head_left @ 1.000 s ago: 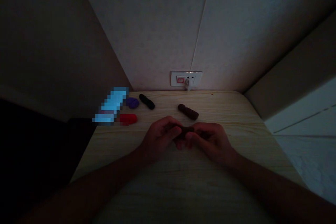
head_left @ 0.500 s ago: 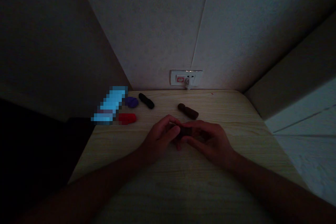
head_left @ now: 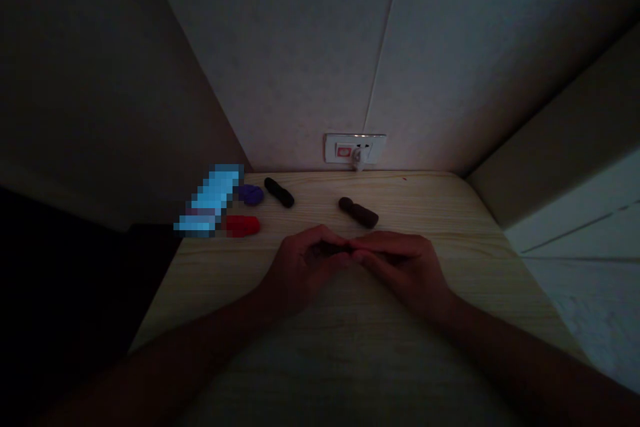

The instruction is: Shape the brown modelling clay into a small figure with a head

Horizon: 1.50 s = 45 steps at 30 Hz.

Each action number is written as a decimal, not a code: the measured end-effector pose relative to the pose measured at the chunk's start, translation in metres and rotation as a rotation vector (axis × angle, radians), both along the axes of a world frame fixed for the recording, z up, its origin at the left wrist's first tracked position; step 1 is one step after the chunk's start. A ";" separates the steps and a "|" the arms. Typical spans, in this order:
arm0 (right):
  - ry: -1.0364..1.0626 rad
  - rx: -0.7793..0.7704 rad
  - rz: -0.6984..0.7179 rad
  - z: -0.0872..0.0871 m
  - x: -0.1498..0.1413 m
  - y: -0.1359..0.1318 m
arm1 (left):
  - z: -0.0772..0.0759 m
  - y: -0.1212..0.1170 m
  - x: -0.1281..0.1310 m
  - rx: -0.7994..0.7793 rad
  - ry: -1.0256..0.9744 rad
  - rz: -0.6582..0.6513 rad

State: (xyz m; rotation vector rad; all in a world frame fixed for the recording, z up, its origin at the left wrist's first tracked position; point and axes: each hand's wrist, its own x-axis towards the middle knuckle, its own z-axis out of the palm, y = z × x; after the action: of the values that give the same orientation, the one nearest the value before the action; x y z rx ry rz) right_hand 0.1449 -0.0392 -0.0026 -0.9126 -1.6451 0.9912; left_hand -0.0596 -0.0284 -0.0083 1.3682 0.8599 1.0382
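Observation:
My left hand (head_left: pixel 310 263) and my right hand (head_left: pixel 403 267) meet fingertip to fingertip just above the middle of the table. Between them they pinch a small lump of dark brown modelling clay (head_left: pixel 336 249), mostly hidden by the fingers. Both hands are closed on it, thumbs on the near side. Just beyond the fingers lies a brown clay piece (head_left: pixel 361 213), narrowed near its left end like a head on a body.
On the wooden table (head_left: pixel 350 347), a black clay piece (head_left: pixel 279 192), a purple lump (head_left: pixel 251 195) and a red block (head_left: pixel 243 225) lie at the back left, beside a pixelated bright screen (head_left: pixel 210 200). A wall socket (head_left: pixel 355 149) holds a plug behind.
My fingertips have come closer together over the brown clay, which showed more before. The left thumb has shifted right towards the right fingertips. The pieces on the table have not moved.

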 end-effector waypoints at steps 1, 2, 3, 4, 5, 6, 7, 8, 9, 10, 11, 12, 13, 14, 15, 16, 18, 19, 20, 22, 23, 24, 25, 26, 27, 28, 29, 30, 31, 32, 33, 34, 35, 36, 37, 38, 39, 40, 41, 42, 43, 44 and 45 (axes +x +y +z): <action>0.029 -0.024 -0.011 -0.001 -0.001 0.000 | -0.001 -0.001 -0.001 0.034 0.013 0.018; 0.055 -0.044 -0.024 -0.001 -0.001 0.000 | -0.002 -0.002 -0.002 0.069 0.022 0.029; 0.078 -0.059 -0.033 -0.002 -0.001 0.000 | -0.003 -0.003 -0.003 0.101 0.022 0.036; 0.097 -0.067 -0.040 -0.002 -0.002 -0.001 | -0.005 -0.003 -0.003 0.123 0.015 0.036; 0.116 -0.067 -0.043 -0.002 -0.002 -0.001 | -0.006 -0.003 -0.004 0.134 0.001 0.029; 0.132 -0.064 -0.040 -0.003 -0.002 -0.001 | -0.007 -0.003 -0.004 0.129 -0.013 0.012; 0.144 -0.067 -0.034 -0.003 -0.002 -0.002 | -0.008 -0.003 -0.004 0.113 -0.025 -0.006; 0.151 -0.069 -0.028 -0.004 -0.002 -0.002 | -0.009 -0.003 -0.004 0.091 -0.038 -0.019; 0.155 -0.070 -0.020 -0.005 -0.002 -0.002 | -0.009 -0.002 -0.003 0.069 -0.048 -0.027; 0.157 -0.074 -0.012 -0.006 -0.003 -0.002 | -0.008 -0.002 -0.003 0.051 -0.052 -0.025; 0.157 -0.076 -0.005 -0.007 -0.003 -0.002 | -0.006 -0.001 -0.002 0.039 -0.043 -0.012; 0.150 -0.073 -0.003 -0.008 -0.003 -0.002 | -0.005 -0.001 -0.001 0.031 -0.025 0.006; 0.138 -0.068 -0.007 -0.009 -0.003 -0.002 | -0.003 -0.001 -0.001 0.032 -0.008 0.025; 0.122 -0.064 -0.011 -0.009 -0.003 -0.002 | -0.001 -0.001 -0.001 0.034 0.006 0.033; 0.106 -0.062 -0.015 -0.009 -0.003 -0.002 | 0.001 -0.001 -0.001 0.039 0.016 0.037; 0.094 -0.060 -0.017 -0.009 -0.003 -0.002 | 0.002 -0.001 -0.001 0.044 0.024 0.034; 0.084 -0.051 -0.016 -0.008 -0.004 -0.003 | 0.005 -0.002 -0.001 0.056 0.036 0.023; 0.081 -0.045 -0.015 -0.007 -0.004 -0.004 | 0.005 -0.003 -0.001 0.059 0.047 0.018; 0.075 -0.038 -0.016 -0.007 -0.005 -0.004 | 0.006 -0.003 0.000 0.061 0.058 0.017; 0.060 -0.029 -0.025 -0.005 -0.006 -0.005 | 0.006 -0.004 0.001 0.061 0.070 0.022; 0.054 -0.029 -0.028 -0.005 -0.006 -0.005 | 0.006 -0.005 0.002 0.060 0.072 0.027; 0.053 -0.029 -0.030 -0.005 -0.006 -0.005 | 0.006 -0.005 0.003 0.059 0.074 0.030; 0.056 -0.029 -0.029 -0.005 -0.007 -0.006 | 0.006 -0.005 0.003 0.063 0.074 0.034; 0.062 -0.030 -0.025 -0.005 -0.007 -0.006 | 0.005 -0.006 0.004 0.069 0.073 0.036; 0.069 -0.033 -0.020 -0.005 -0.007 -0.006 | 0.005 -0.006 0.004 0.074 0.071 0.033; 0.076 -0.037 -0.015 -0.006 -0.007 -0.007 | 0.004 -0.006 0.005 0.079 0.066 0.029; 0.081 -0.042 -0.011 -0.006 -0.007 -0.007 | 0.004 -0.006 0.005 0.082 0.061 0.022; 0.081 -0.049 -0.011 -0.006 -0.007 -0.007 | 0.003 -0.006 0.004 0.082 0.058 0.019; 0.075 -0.056 -0.013 -0.006 -0.007 -0.007 | 0.003 -0.005 0.004 0.079 0.056 0.017; 0.061 -0.057 -0.012 -0.006 -0.007 -0.007 | 0.003 -0.004 0.004 0.070 0.054 0.017; 0.043 -0.046 -0.008 -0.006 -0.006 -0.006 | 0.003 -0.003 0.003 0.053 0.049 0.018; 0.017 -0.022 0.002 -0.006 -0.006 -0.006 | 0.003 -0.002 0.002 0.026 0.038 0.016; -0.014 0.016 0.014 -0.005 -0.005 -0.005 | 0.003 -0.001 0.002 -0.012 0.022 0.009; -0.044 0.062 0.027 -0.005 -0.004 -0.005 | 0.003 0.000 0.001 -0.056 -0.001 -0.003; -0.071 0.110 0.037 -0.005 -0.003 -0.004 | 0.003 0.001 0.000 -0.102 -0.023 -0.019; -0.093 0.154 0.042 -0.004 -0.003 -0.004 | 0.003 0.002 -0.001 -0.145 -0.045 -0.037; -0.109 0.189 0.044 -0.003 -0.002 -0.003 | 0.003 0.003 -0.001 -0.182 -0.063 -0.058; -0.122 0.212 0.043 -0.003 -0.002 -0.003 | 0.003 0.003 -0.002 -0.215 -0.076 -0.079; -0.132 0.228 0.039 -0.002 -0.002 -0.003 | 0.003 0.004 -0.002 -0.244 -0.085 -0.097; -0.143 0.236 0.037 -0.002 -0.002 -0.003 | 0.003 0.004 -0.002 -0.268 -0.087 -0.112; -0.154 0.235 0.036 -0.001 -0.002 -0.003 | 0.002 0.005 -0.002 -0.289 -0.085 -0.125; -0.159 0.226 0.033 0.000 -0.002 -0.003 | 0.002 0.005 -0.001 -0.304 -0.083 -0.134; -0.159 0.212 0.027 0.001 -0.003 -0.004 | 0.002 0.005 -0.001 -0.312 -0.083 -0.142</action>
State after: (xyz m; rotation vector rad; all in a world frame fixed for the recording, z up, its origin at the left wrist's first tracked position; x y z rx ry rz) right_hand 0.1418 -0.0434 -0.0020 -0.8450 -1.8608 0.7607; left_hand -0.0603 -0.0238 -0.0064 1.0985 0.8125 0.8076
